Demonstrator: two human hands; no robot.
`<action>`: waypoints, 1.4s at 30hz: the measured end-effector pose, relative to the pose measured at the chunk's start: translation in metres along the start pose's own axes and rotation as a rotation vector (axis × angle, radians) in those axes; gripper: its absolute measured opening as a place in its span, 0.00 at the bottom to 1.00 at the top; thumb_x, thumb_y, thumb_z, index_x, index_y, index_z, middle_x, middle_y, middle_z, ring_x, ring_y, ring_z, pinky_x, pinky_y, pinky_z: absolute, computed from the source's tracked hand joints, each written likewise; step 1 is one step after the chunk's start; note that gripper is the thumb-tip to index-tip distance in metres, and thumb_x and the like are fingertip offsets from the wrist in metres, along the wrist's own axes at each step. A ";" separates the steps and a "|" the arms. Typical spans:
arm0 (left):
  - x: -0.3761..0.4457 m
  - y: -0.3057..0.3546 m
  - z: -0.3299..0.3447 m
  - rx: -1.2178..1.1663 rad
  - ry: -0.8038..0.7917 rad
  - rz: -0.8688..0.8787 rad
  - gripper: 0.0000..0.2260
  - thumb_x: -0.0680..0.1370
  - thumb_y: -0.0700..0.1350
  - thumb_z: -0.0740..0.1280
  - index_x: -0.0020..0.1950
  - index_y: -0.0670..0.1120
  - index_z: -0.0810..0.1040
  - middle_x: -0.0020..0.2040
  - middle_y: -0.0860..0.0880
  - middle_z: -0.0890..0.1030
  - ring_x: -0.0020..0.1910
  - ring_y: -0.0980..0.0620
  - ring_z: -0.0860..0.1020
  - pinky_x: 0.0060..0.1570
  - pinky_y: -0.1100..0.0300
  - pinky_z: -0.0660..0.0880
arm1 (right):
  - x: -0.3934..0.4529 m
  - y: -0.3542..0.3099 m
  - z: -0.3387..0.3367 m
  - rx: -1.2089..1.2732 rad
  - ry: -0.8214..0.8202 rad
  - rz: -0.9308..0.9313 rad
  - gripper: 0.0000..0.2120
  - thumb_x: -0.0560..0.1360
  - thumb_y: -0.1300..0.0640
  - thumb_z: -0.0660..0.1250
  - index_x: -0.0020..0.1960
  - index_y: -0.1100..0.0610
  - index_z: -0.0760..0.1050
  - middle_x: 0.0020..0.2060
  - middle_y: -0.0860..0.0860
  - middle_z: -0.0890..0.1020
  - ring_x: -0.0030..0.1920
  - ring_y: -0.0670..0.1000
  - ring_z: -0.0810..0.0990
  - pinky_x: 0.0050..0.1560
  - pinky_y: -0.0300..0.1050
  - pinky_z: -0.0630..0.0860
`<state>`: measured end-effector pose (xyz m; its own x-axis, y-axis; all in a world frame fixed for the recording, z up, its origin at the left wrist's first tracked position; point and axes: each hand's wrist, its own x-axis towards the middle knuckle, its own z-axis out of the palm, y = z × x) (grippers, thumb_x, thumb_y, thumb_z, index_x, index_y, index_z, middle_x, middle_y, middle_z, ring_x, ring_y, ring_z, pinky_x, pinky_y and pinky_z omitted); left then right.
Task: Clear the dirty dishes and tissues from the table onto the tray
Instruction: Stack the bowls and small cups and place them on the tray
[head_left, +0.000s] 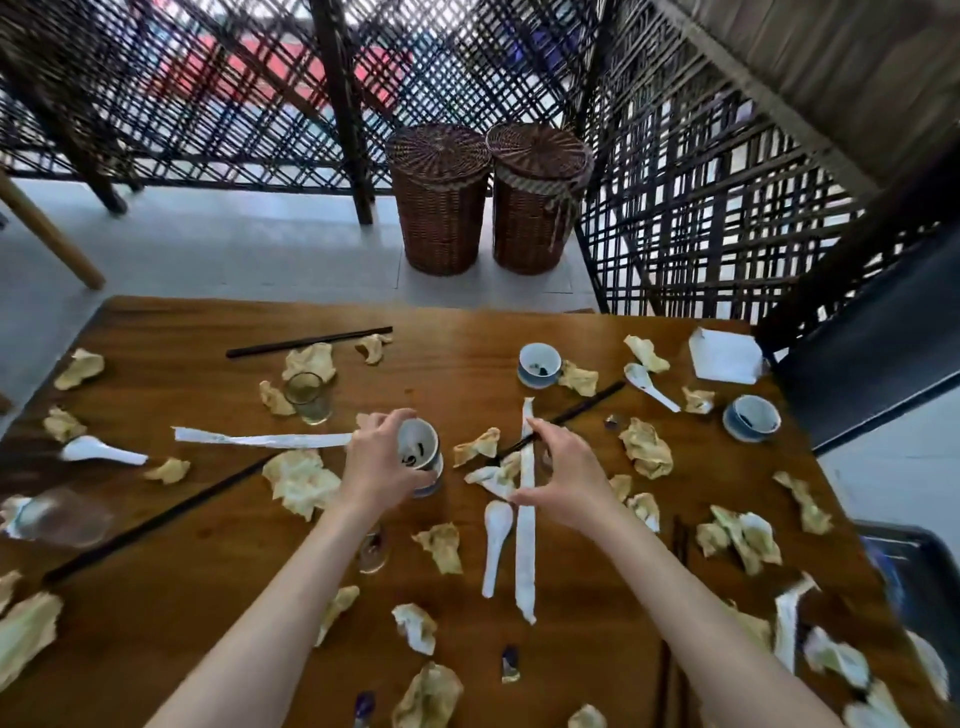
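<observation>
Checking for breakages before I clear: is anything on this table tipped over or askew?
Yes. A clear glass lies on its side near the table's left edge, while another glass stands upright. The left hand holds a cup tilted.

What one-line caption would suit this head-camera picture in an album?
Left hand grips a white ceramic cup while right hand pinches dark chopsticks over a tissue-strewn brown wooden table.

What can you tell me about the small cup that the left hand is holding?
The small white ceramic cup with a blue outside sits near the middle of the wooden table. It is tilted, its mouth turned toward the camera, showing a white inside with dark dregs. The left hand grips it from its left, fingers curled over the rim. Whether its base touches the table, I cannot tell.
</observation>
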<state>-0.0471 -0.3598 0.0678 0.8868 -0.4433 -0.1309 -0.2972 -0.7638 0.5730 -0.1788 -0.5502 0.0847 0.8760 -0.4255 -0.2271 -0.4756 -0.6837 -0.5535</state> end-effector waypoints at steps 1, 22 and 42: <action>0.001 0.000 0.005 0.003 0.003 -0.009 0.34 0.60 0.49 0.80 0.64 0.53 0.73 0.57 0.48 0.73 0.56 0.45 0.72 0.56 0.51 0.73 | 0.004 0.004 -0.001 -0.004 0.000 0.001 0.46 0.62 0.48 0.78 0.74 0.49 0.58 0.71 0.47 0.66 0.72 0.53 0.60 0.69 0.53 0.64; 0.002 -0.001 0.034 0.188 0.075 -0.035 0.42 0.61 0.54 0.80 0.72 0.56 0.65 0.66 0.48 0.71 0.64 0.46 0.68 0.64 0.48 0.65 | 0.044 0.049 -0.009 0.006 -0.009 0.024 0.43 0.65 0.49 0.77 0.74 0.50 0.58 0.72 0.49 0.65 0.72 0.51 0.61 0.70 0.52 0.64; 0.005 0.131 0.140 0.213 0.271 0.010 0.14 0.72 0.53 0.71 0.56 0.52 0.80 0.61 0.47 0.77 0.64 0.45 0.70 0.66 0.33 0.57 | 0.066 0.243 -0.129 -0.378 0.174 0.220 0.39 0.69 0.47 0.73 0.74 0.52 0.58 0.75 0.54 0.55 0.75 0.58 0.51 0.70 0.59 0.58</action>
<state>-0.1308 -0.5280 0.0295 0.9367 -0.3324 0.1098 -0.3483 -0.8534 0.3877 -0.2467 -0.8205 0.0386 0.7401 -0.6554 -0.1505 -0.6725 -0.7205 -0.1694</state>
